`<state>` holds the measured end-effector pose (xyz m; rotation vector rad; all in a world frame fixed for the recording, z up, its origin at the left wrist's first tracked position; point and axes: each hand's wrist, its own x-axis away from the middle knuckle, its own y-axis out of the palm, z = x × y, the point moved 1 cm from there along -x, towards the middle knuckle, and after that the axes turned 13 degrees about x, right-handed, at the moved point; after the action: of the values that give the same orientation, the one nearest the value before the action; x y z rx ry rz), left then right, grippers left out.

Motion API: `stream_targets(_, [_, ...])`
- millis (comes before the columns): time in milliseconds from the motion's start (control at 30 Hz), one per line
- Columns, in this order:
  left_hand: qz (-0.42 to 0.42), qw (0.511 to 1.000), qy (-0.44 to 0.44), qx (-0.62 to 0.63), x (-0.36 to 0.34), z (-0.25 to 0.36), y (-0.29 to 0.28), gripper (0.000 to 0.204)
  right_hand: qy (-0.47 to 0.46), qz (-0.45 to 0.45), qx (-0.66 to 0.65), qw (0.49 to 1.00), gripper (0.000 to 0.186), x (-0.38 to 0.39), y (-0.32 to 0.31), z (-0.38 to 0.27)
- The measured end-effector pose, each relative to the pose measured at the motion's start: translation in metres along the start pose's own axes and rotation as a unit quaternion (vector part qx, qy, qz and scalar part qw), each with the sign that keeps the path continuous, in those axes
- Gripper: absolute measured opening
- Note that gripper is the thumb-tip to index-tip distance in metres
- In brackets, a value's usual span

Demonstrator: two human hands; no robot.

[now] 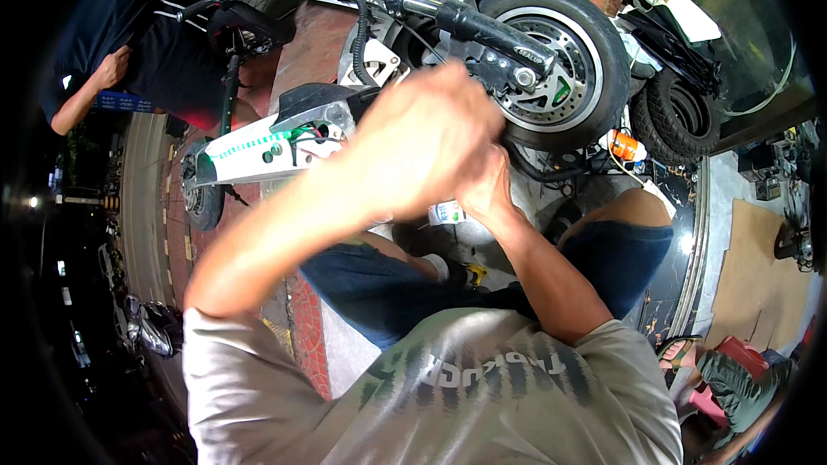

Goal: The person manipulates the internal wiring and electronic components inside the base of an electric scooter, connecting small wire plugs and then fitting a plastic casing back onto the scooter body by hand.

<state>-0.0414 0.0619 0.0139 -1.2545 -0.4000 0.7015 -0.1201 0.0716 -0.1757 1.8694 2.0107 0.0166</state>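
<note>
My left hand (pixel 431 133) is raised in front of the electric scooter, curled like a fist and blurred. Just beneath it, my right hand (pixel 488 185) is mostly covered by the left, so its fingers do not show. Whatever lies between the two hands is hidden. Behind them the scooter rests tilted, with its wheel (pixel 594 60) and brake disc facing me. A black suspension arm (pixel 482 34) runs to that wheel's hub. The white deck frame (pixel 250 159), with wires showing inside, stretches to the left. A small white container (pixel 446 213) sits below my hands.
Black tyres (pixel 680 116) are stacked right of the wheel, near an orange-and-white bottle (pixel 627 146). A yellow tool (pixel 475 274) lies by my foot. Another person (pixel 129 60) is at the upper left; someone else's legs (pixel 732 387) show at the lower right. Cardboard (pixel 748 271) covers floor at right.
</note>
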Motion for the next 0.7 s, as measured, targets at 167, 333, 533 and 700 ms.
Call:
stream_targets(167, [0.213, 0.855, -0.145, 0.451, 0.081, 0.071, 0.097, 0.020, -0.073, -0.061, 0.379, 0.920, 0.032, 0.000, -0.017, -0.012])
stream_targets(333, [0.499, 0.473, -0.281, 0.669, 0.087, 0.029, 0.195, 0.021, -0.155, -0.052, 0.448, 0.879, 0.025, -0.002, -0.020, -0.024])
stream_targets(533, [0.602, 0.354, -0.216, 0.682, 0.054, 0.014, 0.200, 0.015, -0.230, -0.050, 0.503, 0.831, 0.023, -0.003, -0.024, -0.025])
stream_targets(700, [0.619, 0.318, -0.216, 0.685, 0.049, -0.001, 0.208, 0.016, -0.271, -0.062, 0.512, 0.813, 0.027, 0.007, -0.021, -0.023])
